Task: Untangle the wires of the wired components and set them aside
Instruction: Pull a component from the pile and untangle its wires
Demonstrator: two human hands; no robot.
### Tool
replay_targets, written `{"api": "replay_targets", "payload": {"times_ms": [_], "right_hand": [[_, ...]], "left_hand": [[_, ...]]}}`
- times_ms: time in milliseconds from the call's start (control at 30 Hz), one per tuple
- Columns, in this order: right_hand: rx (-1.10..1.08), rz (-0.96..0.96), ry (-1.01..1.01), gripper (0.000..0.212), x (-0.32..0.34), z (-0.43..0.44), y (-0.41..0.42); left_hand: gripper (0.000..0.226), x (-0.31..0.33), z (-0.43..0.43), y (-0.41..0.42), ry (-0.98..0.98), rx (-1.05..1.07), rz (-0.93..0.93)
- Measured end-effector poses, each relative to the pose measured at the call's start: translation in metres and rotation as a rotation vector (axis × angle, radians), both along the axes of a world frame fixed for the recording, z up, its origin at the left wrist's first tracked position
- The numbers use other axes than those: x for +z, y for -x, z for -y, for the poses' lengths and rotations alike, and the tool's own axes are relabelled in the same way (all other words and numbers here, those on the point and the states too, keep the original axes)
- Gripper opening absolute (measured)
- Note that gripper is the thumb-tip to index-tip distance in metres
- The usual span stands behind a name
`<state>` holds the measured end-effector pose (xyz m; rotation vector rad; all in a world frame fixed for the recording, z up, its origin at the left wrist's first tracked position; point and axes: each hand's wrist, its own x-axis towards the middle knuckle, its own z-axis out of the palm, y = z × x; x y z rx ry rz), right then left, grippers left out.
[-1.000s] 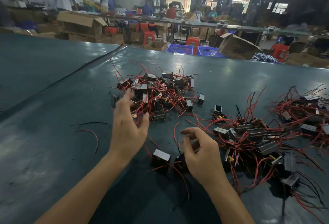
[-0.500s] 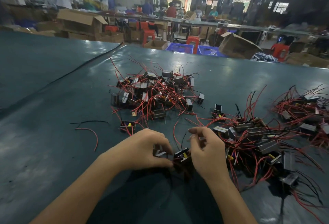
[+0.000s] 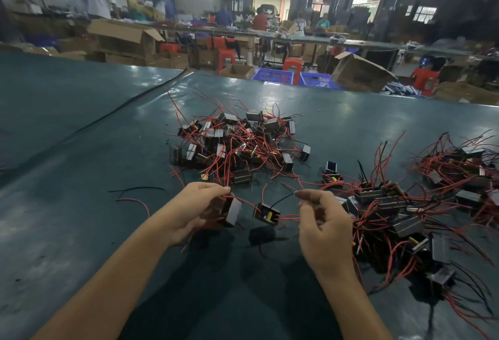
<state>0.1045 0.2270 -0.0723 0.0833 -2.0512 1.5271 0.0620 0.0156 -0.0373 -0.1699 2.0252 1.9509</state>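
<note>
Factory assembly hall | long green worktables [image 3: 81, 128] | open cardboard cartons [image 3: 127, 38] | blue plastic crates [image 3: 272, 76] | red stools [image 3: 293, 65] | workers [image 3: 260, 20] at benches

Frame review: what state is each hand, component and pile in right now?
left hand: grips a component, lifted off the table.
right hand: pinches wires of the second component.
second component: hangs between the hands, above its shadow.
centre pile: tangled, resting on the table.
right pile: tangled, resting on the table.
loose red wire: lies alone, left of the hands.
</note>
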Motion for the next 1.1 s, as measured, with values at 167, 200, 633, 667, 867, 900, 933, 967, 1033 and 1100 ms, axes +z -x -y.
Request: {"api": "replay_targets", "payload": {"times_ms": [167, 200, 633, 667, 867, 900, 933, 967, 1033, 1100], "right_hand": [[-0.019, -0.182, 0.069, 0.024, 0.012, 0.001, -0.007], [-0.019, -0.206, 0.072, 0.025, 0.014, 0.002, -0.007], [0.242, -0.036, -0.091, 0.020, 0.013, 0.017, -0.014], [0.237, -0.037, -0.094, 0.019, 0.013, 0.017, -0.013], [0.242, -0.081, -0.160, 0.011, 0.012, 0.017, -0.013], [0.247, -0.092, -0.167, 0.010, 0.012, 0.018, -0.013], [0.256, -0.100, -0.177, 0.008, 0.012, 0.019, -0.013], [0.266, -0.111, -0.196, 0.007, 0.011, 0.019, -0.013], [0.273, -0.139, -0.241, 0.011, 0.010, 0.021, -0.013], [0.248, -0.168, -0.270, 0.016, 0.010, 0.022, -0.013]], "left_hand": [[0.026, -0.008, -0.003, 0.004, -0.004, 0.147, -0.085], [0.028, -0.012, -0.002, 0.006, 0.137, 0.166, -0.169], [0.034, -0.033, -0.016, 0.002, 0.522, 0.094, -0.600], [0.029, -0.032, -0.015, 0.003, 0.463, 0.071, -0.588], [0.008, -0.025, -0.015, 0.001, 0.164, -0.037, -0.541], [0.005, -0.024, -0.016, 0.000, 0.115, -0.020, -0.535], [0.003, -0.023, -0.017, -0.001, 0.077, -0.007, -0.530], [0.004, -0.023, -0.019, -0.002, 0.051, 0.005, -0.533], [0.010, -0.024, -0.021, -0.002, 0.026, 0.033, -0.548], [0.011, -0.024, -0.023, -0.004, 0.019, 0.056, -0.552]]}}
